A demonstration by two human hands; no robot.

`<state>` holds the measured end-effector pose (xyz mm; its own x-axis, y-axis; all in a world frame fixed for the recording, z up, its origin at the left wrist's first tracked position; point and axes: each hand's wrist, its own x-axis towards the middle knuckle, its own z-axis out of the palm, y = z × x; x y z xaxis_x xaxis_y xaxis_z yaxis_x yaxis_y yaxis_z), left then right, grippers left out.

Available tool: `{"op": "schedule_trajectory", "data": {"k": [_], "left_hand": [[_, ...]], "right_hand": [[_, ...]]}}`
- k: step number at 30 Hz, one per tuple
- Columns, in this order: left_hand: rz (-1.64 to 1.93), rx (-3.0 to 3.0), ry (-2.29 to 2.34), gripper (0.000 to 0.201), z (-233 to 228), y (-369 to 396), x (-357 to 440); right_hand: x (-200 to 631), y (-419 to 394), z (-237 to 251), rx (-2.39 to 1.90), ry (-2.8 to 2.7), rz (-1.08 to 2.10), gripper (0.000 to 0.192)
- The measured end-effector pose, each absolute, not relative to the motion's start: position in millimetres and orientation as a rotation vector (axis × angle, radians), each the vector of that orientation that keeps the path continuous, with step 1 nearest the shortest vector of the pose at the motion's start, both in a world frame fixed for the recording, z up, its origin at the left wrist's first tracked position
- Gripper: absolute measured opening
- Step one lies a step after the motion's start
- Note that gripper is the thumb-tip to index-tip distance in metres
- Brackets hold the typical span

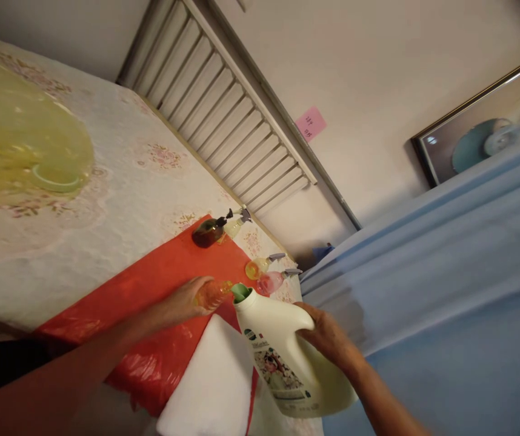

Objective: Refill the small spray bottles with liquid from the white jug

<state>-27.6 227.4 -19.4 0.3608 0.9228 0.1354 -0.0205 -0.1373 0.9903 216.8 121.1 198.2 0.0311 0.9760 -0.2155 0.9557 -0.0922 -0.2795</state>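
Observation:
My left hand [190, 303] is wrapped round a clear bottle [213, 295] that looks orange against the red sheet. By its handle, my right hand [328, 334] grips a large cream jug [282, 357] with a flowered label. The jug is tilted, and its green spout [240, 293] meets or nearly meets the bottle's mouth; I cannot tell whether liquid is flowing. Below both lies a red plastic sheet [151, 278]. A folded white cloth [212, 381] rests on it, next to the jug.
Beyond my hands stand a dark pump bottle [208, 232], a pale spray bottle [234, 226], a yellow bottle [256, 267] and a pink bottle [270, 282]. A yellow plastic bag [28, 133] lies on the flowered tablecloth [123, 181]. A radiator [223, 103] and blue curtain [446, 272] border the table.

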Motion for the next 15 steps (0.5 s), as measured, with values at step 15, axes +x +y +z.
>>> {"op": "schedule_trajectory", "data": {"k": [15], "left_hand": [[0.988,1.516,0.839,0.063,-18.9,227.3,-29.2]], "right_hand": [[220.4,124.6,199.6,-2.212,-2.115,0.529,0.038]]}}
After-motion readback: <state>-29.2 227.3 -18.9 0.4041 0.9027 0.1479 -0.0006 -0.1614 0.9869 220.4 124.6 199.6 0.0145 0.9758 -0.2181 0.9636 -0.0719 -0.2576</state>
